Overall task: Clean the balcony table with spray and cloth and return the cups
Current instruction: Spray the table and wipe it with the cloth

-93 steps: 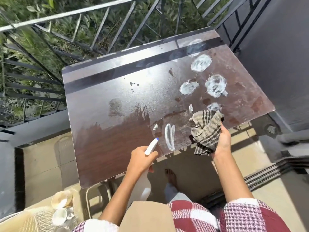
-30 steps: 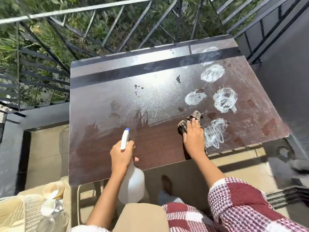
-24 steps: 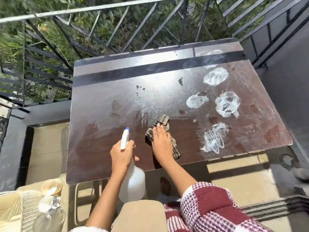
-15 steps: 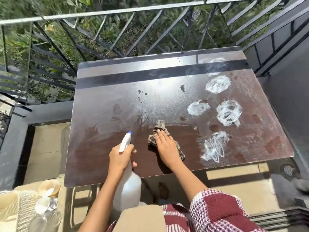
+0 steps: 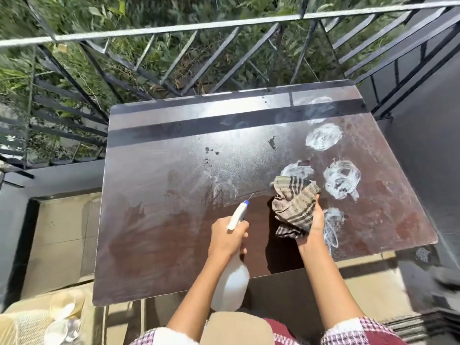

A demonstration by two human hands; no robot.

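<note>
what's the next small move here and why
Probably lower the cloth, bunched in the right hand just above the table, onto the foam smear beside it and wipe. White foam patches dot the table's right side, while the near left already looks wiped dark.

Glossy dark wood-grain bench (image 5: 174,220), white smears at 2 o'clock. Woven striped fabric cloth (image 5: 293,207), matt, crumpled. Smooth white plastic spray bottle (image 5: 231,287); painted metal railing (image 5: 174,28).
</note>
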